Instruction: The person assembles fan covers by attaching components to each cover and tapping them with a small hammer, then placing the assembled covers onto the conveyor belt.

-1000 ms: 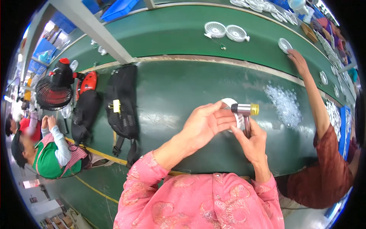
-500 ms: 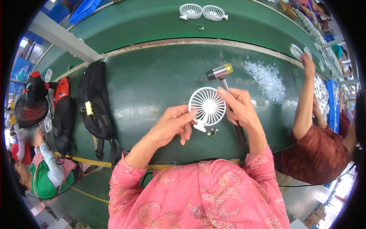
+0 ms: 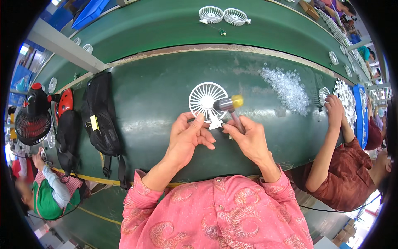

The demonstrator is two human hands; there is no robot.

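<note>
A round white fan grille (image 3: 200, 94) with radial slats and a small white stem at its lower edge is held in front of me. My left hand (image 3: 184, 139) grips its lower left rim between thumb and fingers. A small mallet (image 3: 227, 103) with a metal head, one black face and one yellow face, is in my right hand (image 3: 253, 141), fingers closed round its handle. The mallet head overlaps the right part of the grille; whether they touch, I cannot tell. My right thumb and a finger come close to the stem, and the small board seen earlier is mostly hidden.
Clear small plastic pieces (image 3: 286, 87) lie heaped at the right. A black bag (image 3: 101, 116) and a red-black fan (image 3: 35, 114) stand left. Beyond the ledge, two white grilles (image 3: 211, 15) rest on the green belt. A co-worker's hand (image 3: 334, 110) handles another grille at right.
The mallet has come down and left over the grille, and my right hand has moved off the rim toward the stem. The grille has shifted left and up. The co-worker's hand has lowered.
</note>
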